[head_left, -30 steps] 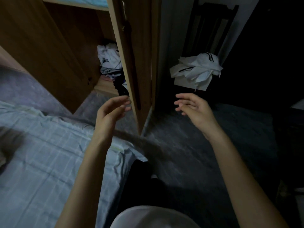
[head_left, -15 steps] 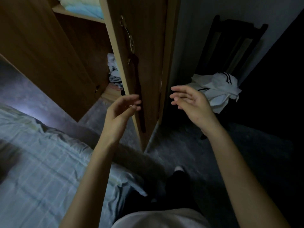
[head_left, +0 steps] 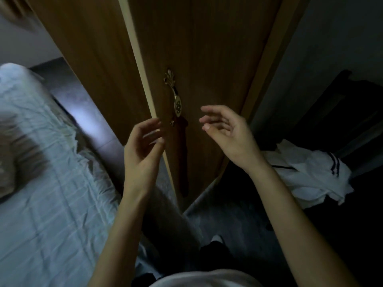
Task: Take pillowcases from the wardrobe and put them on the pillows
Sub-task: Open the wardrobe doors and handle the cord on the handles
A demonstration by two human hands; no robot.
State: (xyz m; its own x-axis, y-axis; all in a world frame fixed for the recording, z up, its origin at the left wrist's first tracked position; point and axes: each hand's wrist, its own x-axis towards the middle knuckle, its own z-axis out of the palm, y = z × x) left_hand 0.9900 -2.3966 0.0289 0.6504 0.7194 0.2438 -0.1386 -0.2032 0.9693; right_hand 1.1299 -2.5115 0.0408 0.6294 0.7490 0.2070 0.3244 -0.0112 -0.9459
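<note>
Both hands are up in front of the wardrobe door (head_left: 207, 59), and both are empty. The left hand (head_left: 143, 146) hangs with fingers loosely spread, fingertips just beside the door's pale edge. The right hand (head_left: 230, 131), fingers apart and curled, hovers near the brass handle (head_left: 176, 96). No pillowcase shows; the bed (head_left: 41, 193) lies at left, white clothes (head_left: 306, 175) at right.
</note>
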